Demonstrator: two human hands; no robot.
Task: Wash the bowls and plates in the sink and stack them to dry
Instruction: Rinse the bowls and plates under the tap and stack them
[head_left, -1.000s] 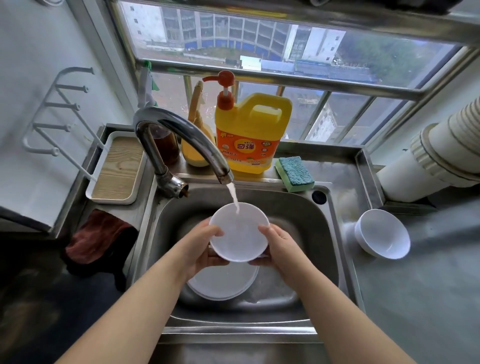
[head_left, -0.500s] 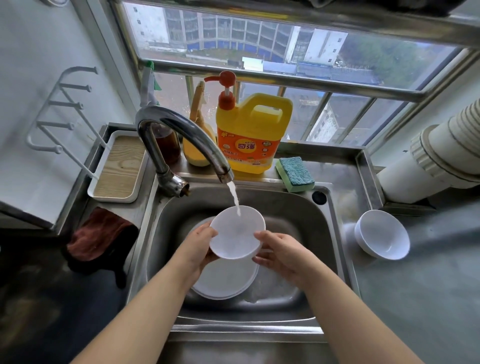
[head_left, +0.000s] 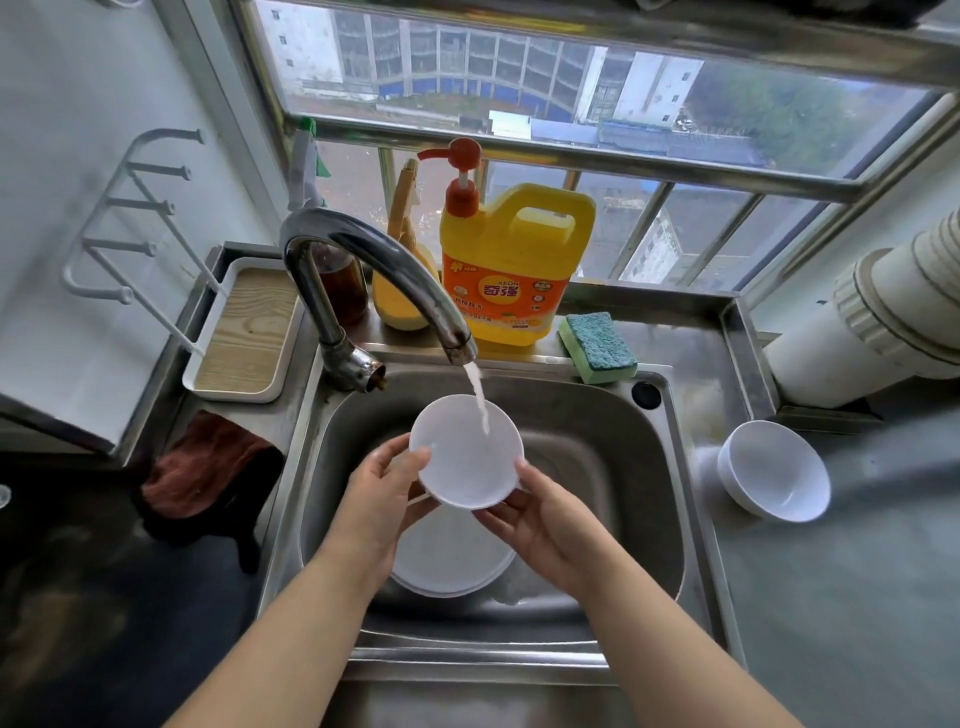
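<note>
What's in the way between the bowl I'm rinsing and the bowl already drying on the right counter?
Nothing visible. The bowl in both hands only has to clear the sink rim to reach the counter bowl.

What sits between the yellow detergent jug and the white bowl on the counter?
In the head view, a blue-green sponge lies on the sink ledge between the detergent jug and the white bowl; past it are the sink's dark overflow hole and bare steel.

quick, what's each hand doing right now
Left hand: holding the white bowl by its left rim, thumb on the rim.
Right hand: fingers curled under the bowl's lower right edge, supporting it below the tap water.
</note>
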